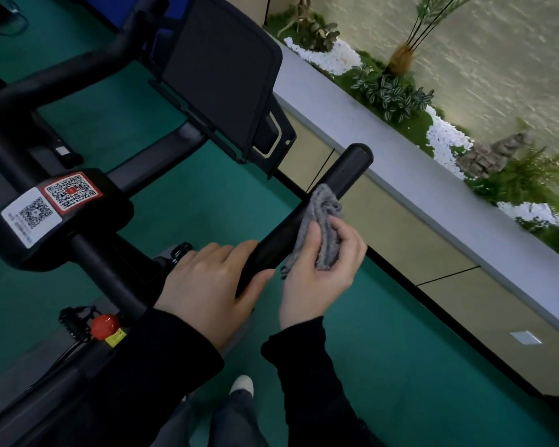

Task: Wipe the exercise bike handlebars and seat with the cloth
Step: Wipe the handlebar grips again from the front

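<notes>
- We see the grey cloth (323,221) bunched against the right-hand side of the black handlebar (346,172), roughly midway between the bar's capped far end and the spot where it disappears under our hands.
- Our right hand (323,279) holds the cloth with its fingers curled round the wad, pressing it sideways onto the bar.
- The bar's long axis runs from near-left to far-right. The stretch beyond the cloth lies up and away from the right hand, so we judge the next stroke goes along that line toward the cap.
- Our left hand (207,282) clasps the near part of the same bar between thumb and forefinger, its other fingers lying fairly flat. It sits just beside the right hand, and the right hand is nearer the far end.
- Further left are the stem's QR labels (68,191), a dark screen (220,69) and a red knob (105,325).
- The seat is not in view.
- A planter ledge (400,175) runs along the right.
</notes>
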Tool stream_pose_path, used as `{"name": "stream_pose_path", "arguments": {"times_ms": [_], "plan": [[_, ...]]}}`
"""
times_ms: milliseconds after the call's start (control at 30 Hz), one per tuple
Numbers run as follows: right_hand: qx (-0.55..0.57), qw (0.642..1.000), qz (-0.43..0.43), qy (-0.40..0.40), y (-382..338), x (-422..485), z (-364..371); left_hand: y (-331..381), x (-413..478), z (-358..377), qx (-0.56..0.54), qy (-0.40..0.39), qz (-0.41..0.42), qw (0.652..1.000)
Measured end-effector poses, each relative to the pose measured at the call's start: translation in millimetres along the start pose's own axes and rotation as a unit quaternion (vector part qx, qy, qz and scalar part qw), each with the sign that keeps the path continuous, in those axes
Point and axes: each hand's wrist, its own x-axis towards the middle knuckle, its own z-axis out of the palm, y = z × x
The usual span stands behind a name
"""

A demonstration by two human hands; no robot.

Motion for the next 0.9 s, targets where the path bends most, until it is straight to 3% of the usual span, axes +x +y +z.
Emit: {"name": "stream_pose_path", "arguments": {"times_ms": [133,200,300,500,567,667,767,900], "plan": [[-0.041,0.995,-0.087,-0.039,7,14,-7,0,0,0,0.004,0.01,0.001,1.0],[-0.043,0.996,-0.073,-0.015,9,25,-7,1,0,-1,0.0,0.007,-0.002,1.0],[0.025,0.998,0.037,0.035,10,34,1,1,0,-1,-0.002,0.012,-0.002,1.0],[0.186,0.957,0.223,0.01,9,4,2,2,1,-1,0.014,0.004,-0.005,1.0],[0.234,0.932,0.277,-0.01,11,10,0,2,1,-1,0.014,0.0,-0.005,1.0],[0.34,0.864,0.367,-0.051,16,31,1,2,1,-2,0.007,-0.004,-0.007,1.0],[0.382,0.821,0.414,-0.092,17,33,-2,2,1,-1,0.009,-0.007,-0.009,1.0],[0.377,0.812,0.429,-0.118,19,29,-7,3,0,-1,0.016,-0.006,-0.013,1.0]]}}
